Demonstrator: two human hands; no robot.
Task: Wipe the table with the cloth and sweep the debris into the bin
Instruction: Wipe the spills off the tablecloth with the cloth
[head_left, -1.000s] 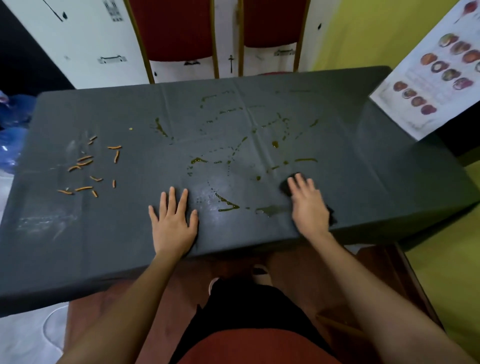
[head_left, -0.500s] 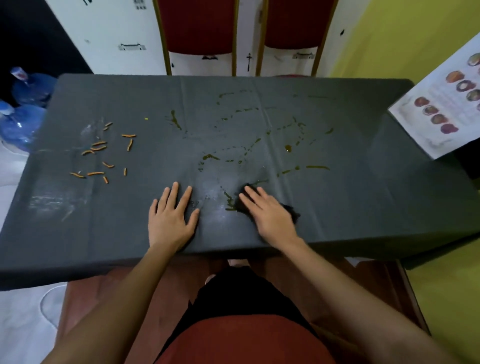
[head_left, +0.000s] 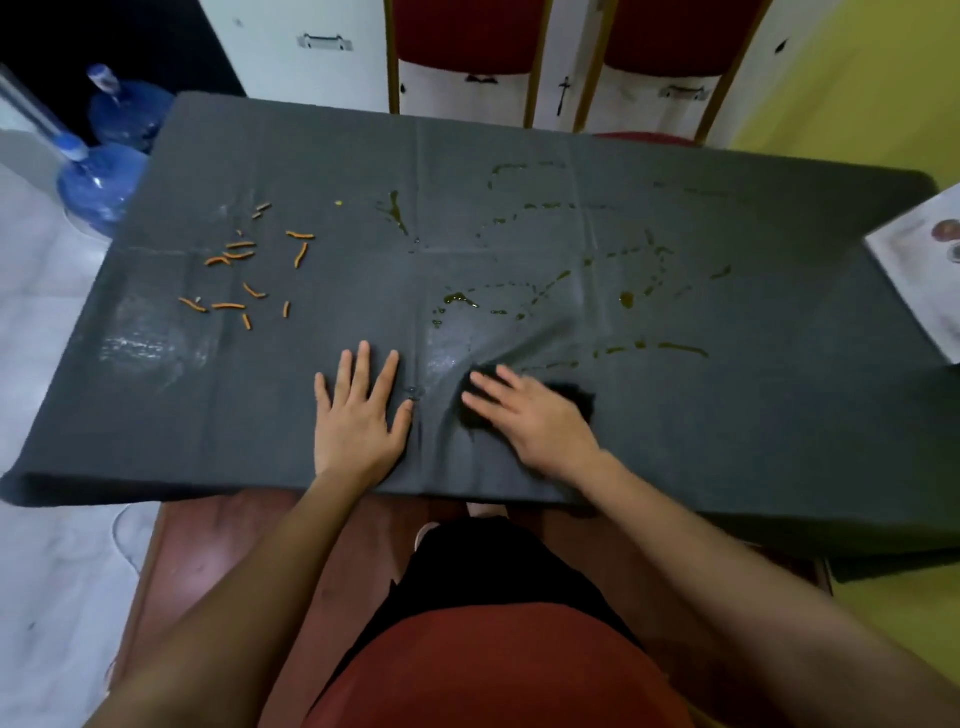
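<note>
Two large blue translucent plastic water bottles (head_left: 106, 156) stand on the floor at ten o'clock off the table's far left corner; whether they hold anything cannot be made out. No bin shows in view.

The rectangular table under a dark grey wrinkled cover (head_left: 519, 171) fills the middle. The left hand (head_left: 358, 415) lies flat on it near the front edge, fingers spread and straight, gripping nothing. Just beside it at three o'clock, the right hand (head_left: 530, 415) presses flat, fingers extended and slightly fanned toward ten o'clock, on a small dark crumpled cloth (head_left: 574, 397); most of the cloth is hidden beneath the palm, and its outline blurs into the cover.

Short orange stick-shaped crumbs (head_left: 244, 270) lie scattered at ten o'clock from the left hand, well apart from it. Thin olive-yellow liquid streaks and drops (head_left: 571, 280) trail from twelve to two o'clock of the right hand.

A white printed sheet with round pictures (head_left: 930, 270) is cut off by the right frame edge. Two red-backed wooden-framed chairs (head_left: 566, 47) at twelve o'clock are cropped at the top.
</note>
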